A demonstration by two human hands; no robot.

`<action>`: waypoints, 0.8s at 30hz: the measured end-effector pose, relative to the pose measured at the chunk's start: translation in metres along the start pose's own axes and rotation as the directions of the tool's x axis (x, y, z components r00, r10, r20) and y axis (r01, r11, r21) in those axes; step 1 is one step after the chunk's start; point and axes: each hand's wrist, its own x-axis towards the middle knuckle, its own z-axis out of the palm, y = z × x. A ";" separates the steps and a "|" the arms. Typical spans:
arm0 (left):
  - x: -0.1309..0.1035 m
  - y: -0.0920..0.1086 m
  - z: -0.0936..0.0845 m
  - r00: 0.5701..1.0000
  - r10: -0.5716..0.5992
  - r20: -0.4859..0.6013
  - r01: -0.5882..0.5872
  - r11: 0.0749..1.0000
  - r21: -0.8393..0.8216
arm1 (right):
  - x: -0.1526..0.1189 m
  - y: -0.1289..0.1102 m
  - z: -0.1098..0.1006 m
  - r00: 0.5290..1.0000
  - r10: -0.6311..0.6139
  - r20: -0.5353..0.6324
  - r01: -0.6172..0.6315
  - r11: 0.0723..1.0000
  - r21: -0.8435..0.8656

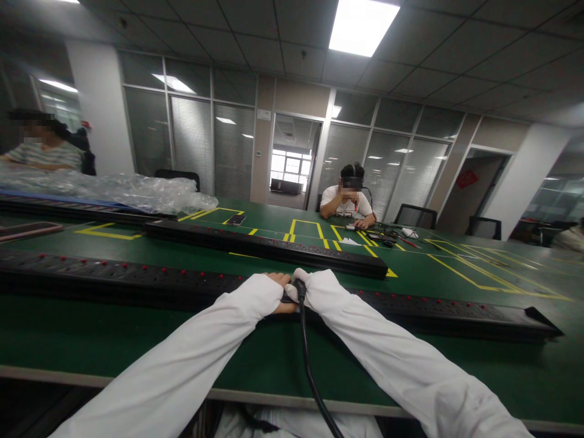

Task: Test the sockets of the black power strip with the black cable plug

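Note:
A long black power strip (150,283) with a row of red dots along it lies across the table in front of me. My left hand (279,280) is bare and closed around the middle of this strip, its fingers on the far side and its lower edge showing on the near side. Beside it, my right hand (296,285), in a whitish glove, grips the black plug (300,291) of a thick cable (308,362). The plug is held over the strip; whether it touches a socket is hidden. From the plug, the cable drops over the table's front edge towards my lap.
A second black strip (269,246) lies behind the first on the green table (255,359). Clear plastic wrap (150,191) covers things at the left. A phone (236,219) lies further back. Across the table sits a person (349,201) near cables and tools (387,237).

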 end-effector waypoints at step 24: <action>0.001 0.000 0.002 1.000 -0.005 -0.006 0.005 1.000 0.011 | -0.001 -0.002 0.002 0.999 0.021 -0.031 -0.021 1.000 -0.008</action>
